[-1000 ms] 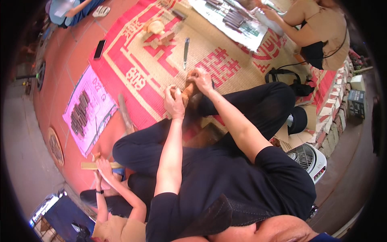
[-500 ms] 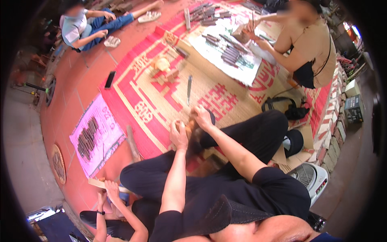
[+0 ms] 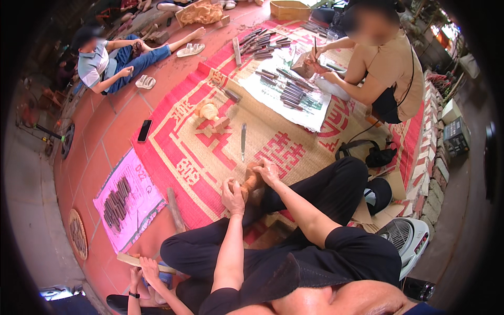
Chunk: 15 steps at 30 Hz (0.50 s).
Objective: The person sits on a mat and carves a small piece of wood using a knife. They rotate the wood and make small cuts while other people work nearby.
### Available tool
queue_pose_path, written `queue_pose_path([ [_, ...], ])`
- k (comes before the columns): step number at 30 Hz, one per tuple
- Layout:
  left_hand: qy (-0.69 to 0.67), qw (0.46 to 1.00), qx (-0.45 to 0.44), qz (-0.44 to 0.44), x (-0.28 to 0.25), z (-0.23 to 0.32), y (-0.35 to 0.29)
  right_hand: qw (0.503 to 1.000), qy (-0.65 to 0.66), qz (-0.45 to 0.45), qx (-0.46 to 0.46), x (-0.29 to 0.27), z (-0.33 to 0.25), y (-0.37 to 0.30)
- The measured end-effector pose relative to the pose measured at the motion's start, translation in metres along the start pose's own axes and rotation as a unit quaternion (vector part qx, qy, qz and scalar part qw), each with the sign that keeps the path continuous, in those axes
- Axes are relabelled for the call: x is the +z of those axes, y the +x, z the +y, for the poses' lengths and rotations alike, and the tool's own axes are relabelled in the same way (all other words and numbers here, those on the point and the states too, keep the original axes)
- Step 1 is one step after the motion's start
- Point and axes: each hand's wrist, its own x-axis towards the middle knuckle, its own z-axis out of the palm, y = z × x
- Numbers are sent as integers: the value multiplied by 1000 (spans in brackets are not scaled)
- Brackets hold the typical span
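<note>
Over my crossed legs, my left hand (image 3: pixel 233 198) and my right hand (image 3: pixel 268 172) grip an orange-brown carved wooden piece (image 3: pixel 253 181). The left fingers wrap its nearer end; the right fingers close on its far upper side. My hands hide part of its shape. Just beyond, a long narrow metal blade (image 3: pixel 243 142) lies on the patterned red and straw mat (image 3: pixel 210 184). Farther off on the mat sit a pale rounded wooden carving (image 3: pixel 208 111), a small wooden block (image 3: pixel 222 124) and a dark short block (image 3: pixel 232 95).
Many dark-handled tools lie on a white sheet (image 3: pixel 286 100) and a pink sheet (image 3: pixel 131 199). A person (image 3: pixel 391 68) works at right; another (image 3: pixel 107 65) sits far left. Nearby hands (image 3: pixel 147 270) hold a wooden strip at lower left. A phone (image 3: pixel 145 131) and a fan (image 3: pixel 401 236) stand around.
My view has tilted up a little, so the mat and tools sit lower in it and more shows at the far side. Both hands keep hold of the carved wooden piece.
</note>
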Motion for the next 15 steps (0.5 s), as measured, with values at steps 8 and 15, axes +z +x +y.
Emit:
queue_pose_path([
  [8, -3, 1000, -17, -2, -1, -8, 1, 997, 34, -43, -57, -3, -24, -16],
  [15, -5, 1000, -4, 2, 1, 1, 0, 996, 82, 7, 23, 10, 10, 4],
])
